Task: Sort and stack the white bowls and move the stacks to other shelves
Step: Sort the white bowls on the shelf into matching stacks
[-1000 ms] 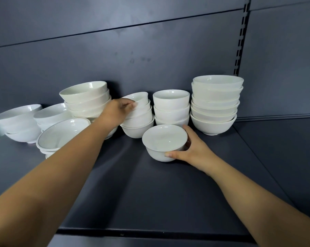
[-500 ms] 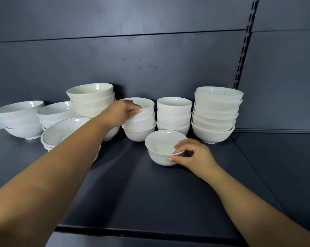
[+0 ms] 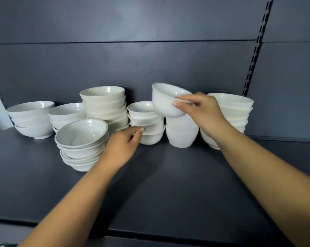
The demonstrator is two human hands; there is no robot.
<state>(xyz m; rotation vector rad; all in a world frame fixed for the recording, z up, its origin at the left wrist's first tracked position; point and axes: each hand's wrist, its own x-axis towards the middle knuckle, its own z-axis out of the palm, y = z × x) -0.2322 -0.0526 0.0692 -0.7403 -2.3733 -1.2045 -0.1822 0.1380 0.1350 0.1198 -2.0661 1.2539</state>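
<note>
One slip of the rim pinch by the right hand [image 3: 204, 113] could drop the tilted small white ceramic bowl [image 3: 165, 102] onto the stack of deep white bowls [image 3: 182, 134] just beneath it, chipping or toppling the stack. The left hand [image 3: 122, 148] touches the shorter white bowl stack [image 3: 145, 122] left of that stack; I cannot tell whether it grips.

A slotted upright [image 3: 257, 50] divides the dark back panel [image 3: 132, 59].

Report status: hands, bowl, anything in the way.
Right hand grips single bowl, tilted, above deep-bowl stack. Left hand at base of small-bowl stack, grip unclear. Nothing between bowl and stack.
</note>
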